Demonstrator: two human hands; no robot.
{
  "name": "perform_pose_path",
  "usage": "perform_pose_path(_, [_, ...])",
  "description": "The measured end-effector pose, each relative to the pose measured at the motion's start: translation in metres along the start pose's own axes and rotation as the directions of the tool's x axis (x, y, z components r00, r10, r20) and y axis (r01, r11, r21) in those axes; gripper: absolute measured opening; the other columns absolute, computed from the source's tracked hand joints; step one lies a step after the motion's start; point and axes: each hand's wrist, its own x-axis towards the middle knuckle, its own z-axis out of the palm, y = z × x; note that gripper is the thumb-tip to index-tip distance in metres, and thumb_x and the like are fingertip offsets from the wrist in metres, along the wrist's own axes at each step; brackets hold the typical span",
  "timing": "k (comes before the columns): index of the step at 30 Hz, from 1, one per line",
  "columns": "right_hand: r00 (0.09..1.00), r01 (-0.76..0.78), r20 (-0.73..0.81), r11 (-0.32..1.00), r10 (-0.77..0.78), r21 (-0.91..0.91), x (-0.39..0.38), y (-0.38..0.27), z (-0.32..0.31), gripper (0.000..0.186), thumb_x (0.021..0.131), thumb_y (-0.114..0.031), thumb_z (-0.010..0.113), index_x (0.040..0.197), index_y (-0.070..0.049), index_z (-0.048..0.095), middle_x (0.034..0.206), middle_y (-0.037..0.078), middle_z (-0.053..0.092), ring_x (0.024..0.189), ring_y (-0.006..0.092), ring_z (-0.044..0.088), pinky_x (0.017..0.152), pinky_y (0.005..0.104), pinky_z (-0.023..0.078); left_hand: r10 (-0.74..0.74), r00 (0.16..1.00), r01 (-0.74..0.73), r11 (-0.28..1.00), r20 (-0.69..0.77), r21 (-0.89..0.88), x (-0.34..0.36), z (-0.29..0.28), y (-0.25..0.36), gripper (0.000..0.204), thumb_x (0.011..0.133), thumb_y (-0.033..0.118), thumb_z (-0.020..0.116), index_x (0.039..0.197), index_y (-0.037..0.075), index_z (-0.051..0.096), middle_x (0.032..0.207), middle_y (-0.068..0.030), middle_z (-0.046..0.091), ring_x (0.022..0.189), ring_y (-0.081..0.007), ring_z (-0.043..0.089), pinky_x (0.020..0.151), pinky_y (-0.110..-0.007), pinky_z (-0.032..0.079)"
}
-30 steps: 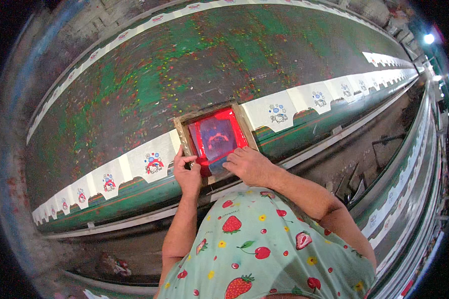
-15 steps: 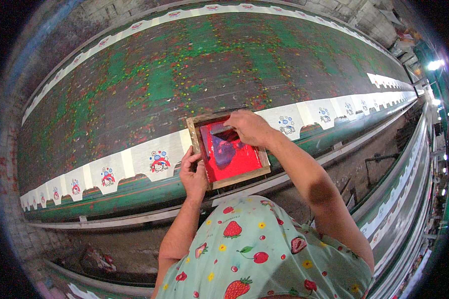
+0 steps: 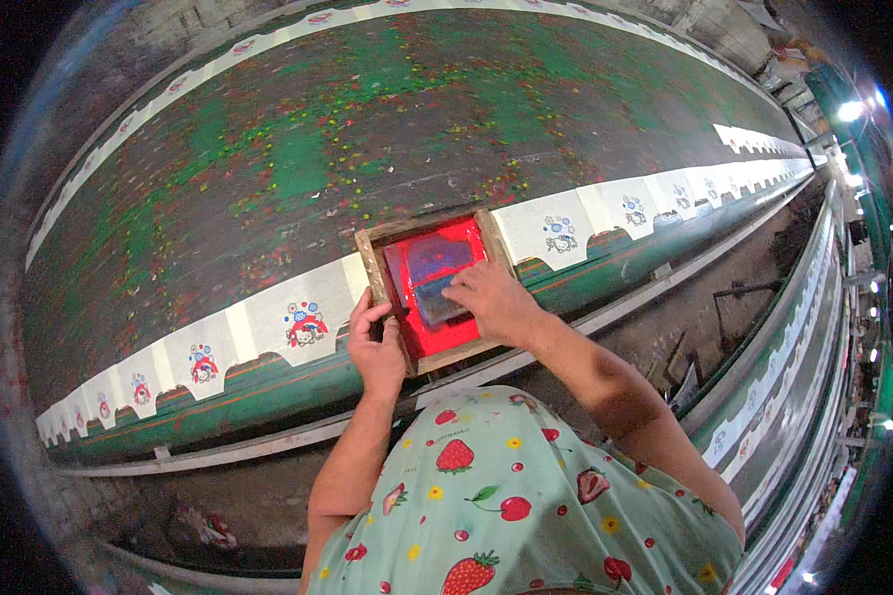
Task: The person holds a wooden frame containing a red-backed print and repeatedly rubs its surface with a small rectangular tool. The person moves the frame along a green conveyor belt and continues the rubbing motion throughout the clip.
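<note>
A wooden screen-printing frame (image 3: 371, 260) lies over the row of white cut cloth pieces along the table's near edge. Red ink (image 3: 433, 343) covers its mesh, with a purple-blue patch in the upper middle. My left hand (image 3: 375, 349) grips the frame's left side, fingers at the outer edge and thumb on the wood. Inside the frame, my right hand (image 3: 501, 302) is closed on a dark, flat-bladed squeegee (image 3: 437, 300), which rests across the inked mesh. The cloth under the frame is hidden.
On the left, cloth pieces (image 3: 308, 323) bear a cartoon print with red; those on the right (image 3: 560, 235) show blue and black outlines only. The long table (image 3: 298, 164) is dark, with green patches and paint specks. A pale rail (image 3: 318, 433) runs along its near side.
My right hand has drawn the squeegee from the frame's far side toward me, down the mesh. My left hand stays on the frame. The whole view has shifted slightly.
</note>
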Motion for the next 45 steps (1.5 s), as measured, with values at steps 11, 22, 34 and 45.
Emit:
perform_pose_path(11, [0.996,-0.052,0.076,0.998,0.049,0.047,-0.053,-0.047,-0.013,0.043,0.089,-0.008,0.076,0.132,-0.008,0.078,0.132,0.013,0.073,0.129,0.0352,0.066,0.110,0.0531,0.052,0.105,0.994,-0.104,0.972,0.005,0.210,-0.004,0.005,0.004,0.039,0.086,-0.006,0.076,0.124,0.005,0.078,0.166,-0.0257,0.061,0.154,-0.0387,0.058,0.129,-0.048,0.044])
perform_pose_path(22, [0.887,-0.270,-0.273,0.899,0.372,0.346,-0.113,-0.011,-0.016,0.042,0.096,-0.021,0.085,0.134,-0.007,0.075,0.144,0.015,0.066,0.138,0.0383,0.061,0.120,0.0546,0.048,0.179,0.984,-0.169,0.921,0.005,0.350,-0.008,0.019,0.018,0.034,0.078,-0.007,0.074,0.108,0.008,0.079,0.166,-0.0282,0.059,0.153,-0.0433,0.056,0.130,-0.051,0.040])
perform_pose_path(34, [0.771,-0.251,-0.383,0.797,0.508,0.550,-0.228,0.128,-0.052,0.044,0.092,-0.005,0.087,0.135,-0.006,0.075,0.140,0.016,0.074,0.135,0.0367,0.067,0.118,0.0488,0.053,0.254,0.967,-0.249,0.929,0.017,0.274,-0.031,0.203,0.023,0.033,0.077,-0.008,0.073,0.106,0.007,0.078,0.167,-0.0301,0.058,0.155,-0.0434,0.055,0.130,-0.049,0.040])
perform_pose_path(45, [0.833,-0.196,-0.337,0.804,0.439,0.562,-0.274,0.194,-0.078,0.046,0.090,-0.004,0.086,0.134,-0.006,0.074,0.140,0.016,0.072,0.136,0.0366,0.065,0.119,0.0488,0.052,0.139,0.990,-0.130,0.962,-0.023,0.239,-0.042,0.266,0.026,0.030,0.079,-0.012,0.073,0.103,0.006,0.079,0.168,-0.0281,0.060,0.155,-0.0409,0.057,0.131,-0.048,0.041])
